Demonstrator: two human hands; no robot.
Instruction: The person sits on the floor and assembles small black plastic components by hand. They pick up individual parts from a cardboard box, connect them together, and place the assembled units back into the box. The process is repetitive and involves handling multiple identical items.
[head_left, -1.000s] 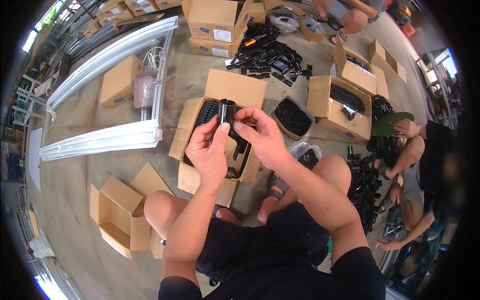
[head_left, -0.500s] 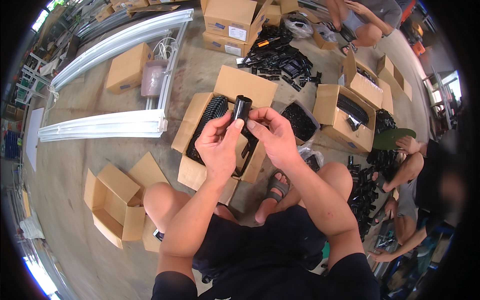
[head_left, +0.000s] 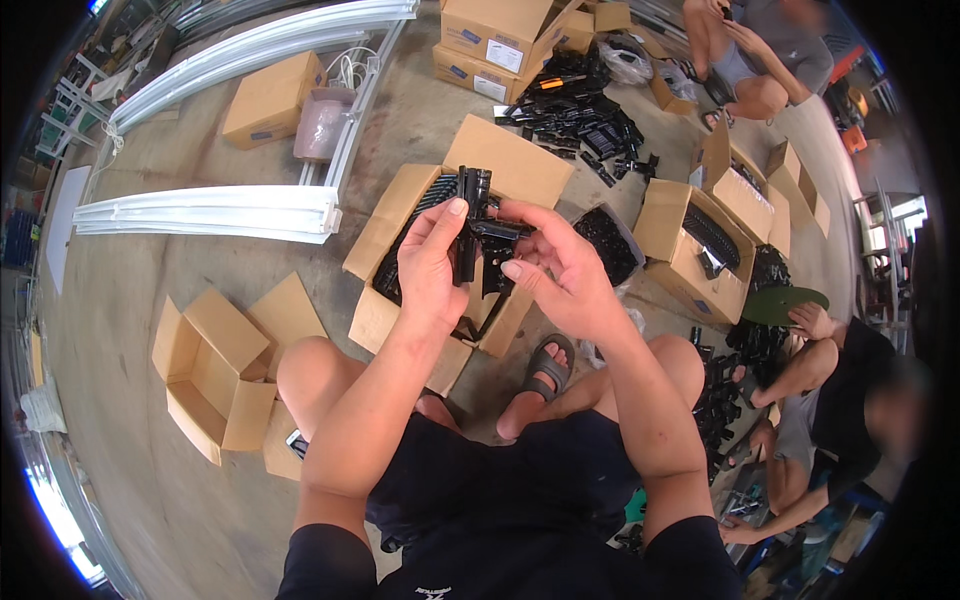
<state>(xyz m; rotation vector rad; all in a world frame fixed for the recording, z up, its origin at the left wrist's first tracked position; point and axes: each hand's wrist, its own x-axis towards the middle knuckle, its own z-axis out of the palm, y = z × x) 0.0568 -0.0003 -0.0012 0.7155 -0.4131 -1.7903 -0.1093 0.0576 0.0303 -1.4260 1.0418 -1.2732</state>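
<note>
Between my hands is a glossy black bracket-like part [head_left: 467,245], a long upright piece with a shorter arm jutting to the right. My left hand [head_left: 428,265] is closed on its left side, thumb along the upright piece. My right hand [head_left: 568,275] has its fingers curled around the jutting arm, with the thumb lower down. Just beneath is an open cardboard box [head_left: 512,160], where ribbed black parts stand in a row. My fingers hide some of the held part and the box's contents.
An empty open carton [head_left: 235,340] lies at left. White metal rails [head_left: 210,213] stretch across the floor beyond it. Black parts [head_left: 590,110] are heaped at the back. At right stand a filled box [head_left: 690,270] and a crouching person [head_left: 850,380]; another person [head_left: 755,75] sits at far right.
The black part has been turned: a short cylinder showed before, and now a longer upright piece and side arm do. My right hand has moved slightly lower and right, and the view has shifted.
</note>
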